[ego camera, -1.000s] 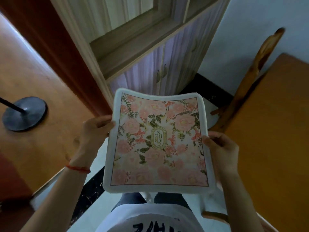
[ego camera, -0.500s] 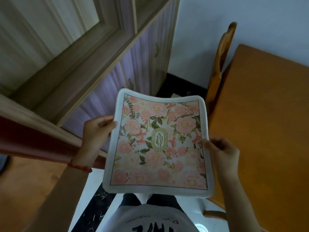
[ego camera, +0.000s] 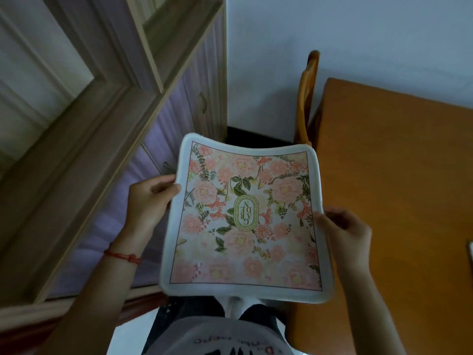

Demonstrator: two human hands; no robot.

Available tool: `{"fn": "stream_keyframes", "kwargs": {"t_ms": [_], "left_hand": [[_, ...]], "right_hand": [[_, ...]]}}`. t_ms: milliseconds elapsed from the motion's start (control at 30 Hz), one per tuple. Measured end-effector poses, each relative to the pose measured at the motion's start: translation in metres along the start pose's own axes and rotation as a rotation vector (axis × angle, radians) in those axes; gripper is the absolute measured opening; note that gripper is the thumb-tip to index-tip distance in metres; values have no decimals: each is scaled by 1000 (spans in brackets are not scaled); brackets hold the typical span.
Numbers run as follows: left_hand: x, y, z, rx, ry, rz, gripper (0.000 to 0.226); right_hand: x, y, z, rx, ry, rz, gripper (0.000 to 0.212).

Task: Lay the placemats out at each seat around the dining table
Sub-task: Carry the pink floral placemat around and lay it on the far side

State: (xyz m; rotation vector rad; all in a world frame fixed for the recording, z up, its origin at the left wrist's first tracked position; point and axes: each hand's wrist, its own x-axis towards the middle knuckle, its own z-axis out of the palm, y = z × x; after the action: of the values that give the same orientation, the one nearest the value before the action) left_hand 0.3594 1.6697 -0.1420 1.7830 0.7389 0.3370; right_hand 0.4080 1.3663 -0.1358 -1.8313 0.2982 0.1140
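Head view: floral placemat point(ego camera: 245, 221) held flat in air in front of body, just left of dining table point(ego camera: 399, 201), not yet over it. Left hand point(ego camera: 149, 201) pinches left edge, thumb on top; right hand point(ego camera: 345, 231) grips right edge, fingers curled under. No placemat visible on table surface shown; task looks barely begun, all seats left. Wooden chair point(ego camera: 305, 98) at table's far left corner. Table cut off right; other seats hidden. Pale object at right frame edge point(ego camera: 470, 248), possibly another mat, unclear.
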Motion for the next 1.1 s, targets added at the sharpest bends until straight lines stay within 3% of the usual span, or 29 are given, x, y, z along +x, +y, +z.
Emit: {"fn": "stream_keyframes", "kwargs": {"t_ms": [533,1100], "left_hand": [[171,55,35,-74,-194,80,30],[288,113,148,-16,-212,134,32]], "right_hand": [[99,-61,64,67,171,-38,7],[250,-96,56,91,218,-19,9]]}}
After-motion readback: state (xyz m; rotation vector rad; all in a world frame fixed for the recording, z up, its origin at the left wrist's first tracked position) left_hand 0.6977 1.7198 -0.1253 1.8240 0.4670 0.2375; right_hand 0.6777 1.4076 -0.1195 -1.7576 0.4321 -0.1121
